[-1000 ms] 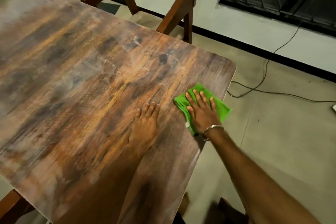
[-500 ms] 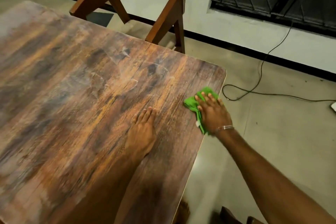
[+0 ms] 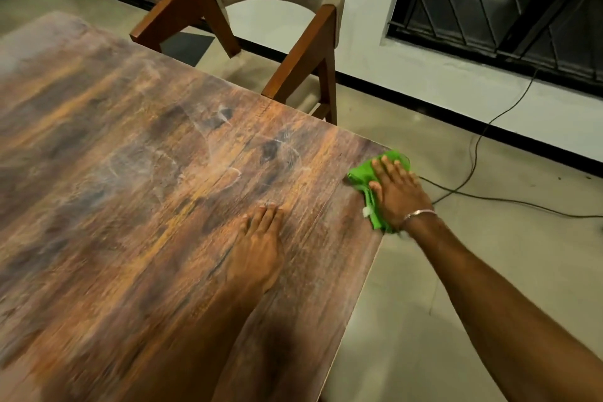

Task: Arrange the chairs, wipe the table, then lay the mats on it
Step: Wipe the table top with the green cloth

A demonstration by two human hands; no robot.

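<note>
While right hand (image 3: pixel 396 192) presses cloth (image 3: pixel 362 176) flat-fingered at table (image 3: pixel 130 173) corner | left hand (image 3: pixel 257 248) rests flat, holding nothing | step: wiping | next: likely sweep smeared middle

table (image 3: pixel 130 173): I see a wood-grain top filling the left and centre of the frame, its rounded corner at centre right, with pale smear marks near the middle.
green cloth (image 3: pixel 360 177): bunched on that corner, reaching the table's edge.
right hand (image 3: pixel 399 192): lies flat on the cloth, fingers straight.
left hand (image 3: pixel 257 248): palm down on bare wood, lower centre, apart from the cloth.
floor (image 3: pixel 456 271): pale, at right; I see a chair (image 3: pixel 293 52) at top centre and a thin dark cable (image 3: pixel 473 153).
</note>
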